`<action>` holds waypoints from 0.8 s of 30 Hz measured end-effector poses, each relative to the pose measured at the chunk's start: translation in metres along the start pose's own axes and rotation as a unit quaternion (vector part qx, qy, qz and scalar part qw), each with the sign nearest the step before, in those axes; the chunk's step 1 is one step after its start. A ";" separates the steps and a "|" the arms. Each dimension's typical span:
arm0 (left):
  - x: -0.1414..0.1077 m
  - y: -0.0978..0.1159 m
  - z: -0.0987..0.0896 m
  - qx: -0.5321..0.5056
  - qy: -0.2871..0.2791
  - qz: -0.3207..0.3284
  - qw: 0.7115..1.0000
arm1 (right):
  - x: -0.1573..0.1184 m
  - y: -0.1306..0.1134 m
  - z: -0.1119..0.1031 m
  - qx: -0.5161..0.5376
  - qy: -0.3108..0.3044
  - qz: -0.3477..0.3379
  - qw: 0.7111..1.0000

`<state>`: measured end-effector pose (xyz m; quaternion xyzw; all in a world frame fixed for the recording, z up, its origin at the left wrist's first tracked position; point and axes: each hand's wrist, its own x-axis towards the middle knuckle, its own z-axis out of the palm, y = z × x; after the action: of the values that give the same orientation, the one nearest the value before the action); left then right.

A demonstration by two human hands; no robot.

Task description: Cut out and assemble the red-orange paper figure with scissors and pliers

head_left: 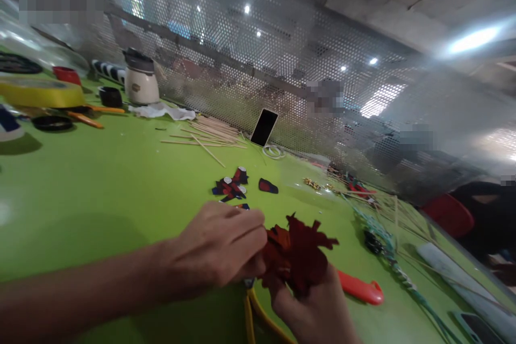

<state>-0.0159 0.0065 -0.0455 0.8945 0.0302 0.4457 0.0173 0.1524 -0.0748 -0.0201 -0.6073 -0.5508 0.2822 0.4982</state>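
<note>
My right hand point(310, 306) is closed around a dark red cut-out piece point(306, 252) with jagged, petal-like edges. Its material I cannot make out. My left hand point(226, 242) reaches in from the left, its fingers pinched together at the orange-red left side of the same piece. Beneath my hands lie yellow-handled scissors point(250, 314), partly hidden. An orange-red plastic handle point(360, 286) sticks out to the right of my right hand. Just beyond the hands, several small dark red and black cut-outs point(229, 188) lie in a heap, with one single cut-out point(268, 186) beside them.
Thin wooden sticks point(213, 131) lie at the back of the green table point(100, 188), near a propped phone point(264, 127). Yellow tape point(40, 92) and a cream jug point(141, 80) stand back left. A green braided cord point(395, 263) runs along the right. A perforated screen rises behind.
</note>
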 end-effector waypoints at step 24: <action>0.010 -0.015 -0.009 -0.630 -0.005 -0.375 0.680 | -0.020 0.025 -0.018 0.220 -0.041 0.065 0.972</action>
<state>-0.0175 0.0227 -0.0328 0.5879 0.0754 0.3109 0.7430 0.1737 -0.0969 -0.0410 -0.5052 -0.4544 0.4530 0.5771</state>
